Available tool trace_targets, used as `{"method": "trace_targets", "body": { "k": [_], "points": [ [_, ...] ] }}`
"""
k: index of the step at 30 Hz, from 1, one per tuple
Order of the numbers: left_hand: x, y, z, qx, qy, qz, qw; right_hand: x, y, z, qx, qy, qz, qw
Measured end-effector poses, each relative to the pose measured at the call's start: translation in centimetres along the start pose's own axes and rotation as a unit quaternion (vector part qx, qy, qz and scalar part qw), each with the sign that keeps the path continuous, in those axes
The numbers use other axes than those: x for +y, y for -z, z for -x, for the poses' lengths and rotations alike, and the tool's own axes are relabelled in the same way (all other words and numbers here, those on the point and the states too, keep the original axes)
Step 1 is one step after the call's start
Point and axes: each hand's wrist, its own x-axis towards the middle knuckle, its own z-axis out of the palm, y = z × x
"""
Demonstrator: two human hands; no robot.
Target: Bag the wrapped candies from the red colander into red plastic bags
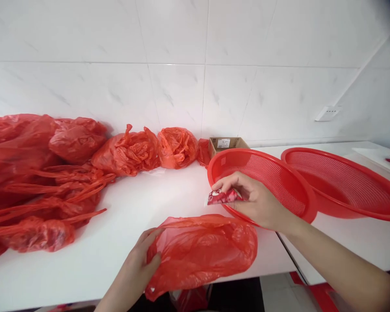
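My left hand is closed on the left rim of a red plastic bag, whose mouth gapes toward me at the table's front edge. Between the thumb and fingers of my right hand is a small pink-and-red printed packet. That hand is over the near left rim of a red plastic colander, above and beyond the bag. Part of the packet is hidden by my fingers. The bag's inside looks thin and translucent, with no contents that I can make out.
A second red colander stands to the right. Several filled red bags line the wall and pile up at the left. Behind the first colander is a small cardboard box. A seam divides the white tables at right.
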Motion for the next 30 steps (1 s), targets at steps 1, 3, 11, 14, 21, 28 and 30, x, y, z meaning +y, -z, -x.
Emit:
{"method": "trace_targets", "body": {
  "k": [1, 3, 11, 14, 21, 28, 30],
  "points": [
    [0.2, 0.0, 0.0, 0.001, 0.004, 0.007, 1.000, 0.0, -0.5, 0.5, 0.008, 0.041, 0.038, 0.998],
    [0.5, -0.1, -0.2, 0.003, 0.013, 0.016, 1.000, 0.0, -1.3, 1.3, 0.015, 0.106, 0.105, 0.989],
    [0.6, -0.4, -0.5, 0.019, 0.019, 0.033, 0.999, 0.0, -2.0, 2.1, 0.035, 0.158, 0.143, 0.976],
    [0.5, -0.6, -0.4, 0.020, 0.019, 0.040, 0.999, 0.6, -3.0, 2.2, 0.023, 0.153, 0.123, 0.980],
    [0.1, -0.9, -0.4, -0.004, 0.020, 0.044, 0.999, 1.7, -5.9, 3.1, -0.198, 0.009, 0.180, 0.964],
    [0.2, -0.9, -0.3, -0.006, 0.014, 0.055, 0.998, 3.6, 3.7, 1.4, -0.059, -0.137, 0.308, 0.940],
    [0.1, -1.0, -0.2, 0.001, 0.011, 0.061, 0.998, 6.1, 6.2, 1.5, -0.115, -0.247, 0.374, 0.886]
  ]
}}
